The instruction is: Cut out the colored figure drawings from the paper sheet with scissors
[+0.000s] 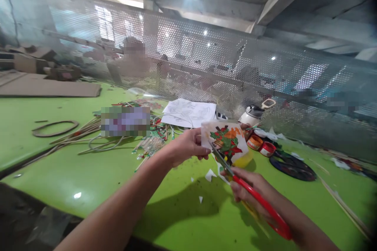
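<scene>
A piece of painted paper (226, 143), with green leaves, red patches and orange strokes on white, is held up above the near edge of a bright green table (97, 180). Its left side is pinched between the thumb and fingers of the left hand (190, 145). A pair of red-handled scissors (259, 197) is gripped by the right hand (250, 180), with fingers curled around the handles; the blades are pointed up and to the left, against the paper's lower left part. Small white scraps (210, 175) are scattered on the table below. Toward the far edge, a drawn-on white sheet (188, 113) is laid flat, and beside it, to the left, thin sticks (88, 130) are heaped. Toward the right edge, orange and red jars (267, 149) are placed near a dark palette (291, 166). Cardboard (50, 88) is laid near the far left corner. The far edge is lined by a perforated screen (182, 55).
</scene>
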The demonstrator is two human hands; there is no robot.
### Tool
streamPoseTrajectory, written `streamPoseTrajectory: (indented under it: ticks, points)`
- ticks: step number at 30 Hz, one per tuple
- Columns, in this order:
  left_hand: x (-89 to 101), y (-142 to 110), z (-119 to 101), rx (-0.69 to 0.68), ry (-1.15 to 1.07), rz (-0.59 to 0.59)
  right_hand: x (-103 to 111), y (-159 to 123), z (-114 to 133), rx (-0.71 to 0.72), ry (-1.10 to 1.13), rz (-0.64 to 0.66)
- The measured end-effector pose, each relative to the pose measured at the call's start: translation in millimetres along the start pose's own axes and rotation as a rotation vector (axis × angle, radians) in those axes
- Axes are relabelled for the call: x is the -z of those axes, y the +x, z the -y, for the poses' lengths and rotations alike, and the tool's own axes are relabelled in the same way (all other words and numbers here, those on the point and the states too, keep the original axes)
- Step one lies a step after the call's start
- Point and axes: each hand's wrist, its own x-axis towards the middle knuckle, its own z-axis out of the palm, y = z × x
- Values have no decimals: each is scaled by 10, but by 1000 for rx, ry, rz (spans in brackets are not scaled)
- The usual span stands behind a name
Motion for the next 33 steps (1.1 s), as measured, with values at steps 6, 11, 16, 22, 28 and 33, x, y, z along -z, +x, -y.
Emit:
streamPoseTrajectory:
  ticks: [6, 11, 16, 22, 28, 33]
  points:
    - [13, -13, -23, 5, 40, 67, 219, -71, 103, 107, -327, 101]
    - [12, 10, -10, 39, 61, 69, 245, -81, 44, 131, -282, 120]
    - [26, 47, -12, 83, 151, 60, 263, -100, -39, 127, -271, 93]
    - [7, 135, 48, 146, 179, 86, 336, -84, -272, 39, -206, 44]
    - [20, 174, 162, 169, 198, 134, 356, -130, -290, 16, -194, 48]
    - [64, 202, 169, 199, 309, 174, 394, -158, -169, -5, -239, 170]
